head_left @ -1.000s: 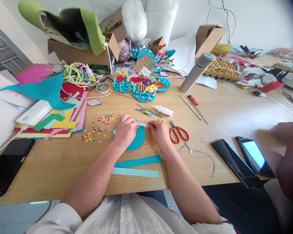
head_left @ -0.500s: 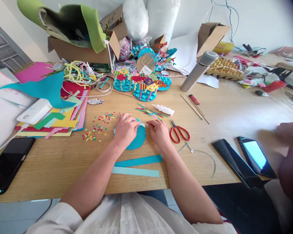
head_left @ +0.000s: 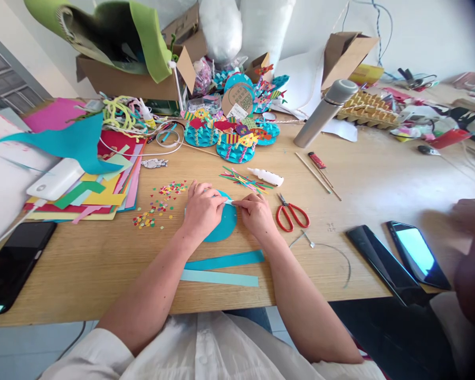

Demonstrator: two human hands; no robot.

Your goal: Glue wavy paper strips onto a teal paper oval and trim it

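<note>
While the left hand (head_left: 201, 211) lies flat, fingers together, on the blue disc (head_left: 224, 227) mid-table near the front edge, the right hand (head_left: 257, 214) pinches a pale strip (head_left: 228, 202). Round label (head_left: 239, 97) behind, writing unreadable.

Left hand: your left hand (head_left: 201, 211) presses the teal disc (head_left: 224, 226) on the surface (head_left: 103, 264).
Right hand: your right hand (head_left: 257, 214) pinches a pale strip (head_left: 228, 202).

Teal paper disc (head_left: 225, 228), red-handled scissors (head_left: 293, 215), multicoloured confetti (head_left: 158, 207), pale wooden table (head_left: 103, 274)
</note>
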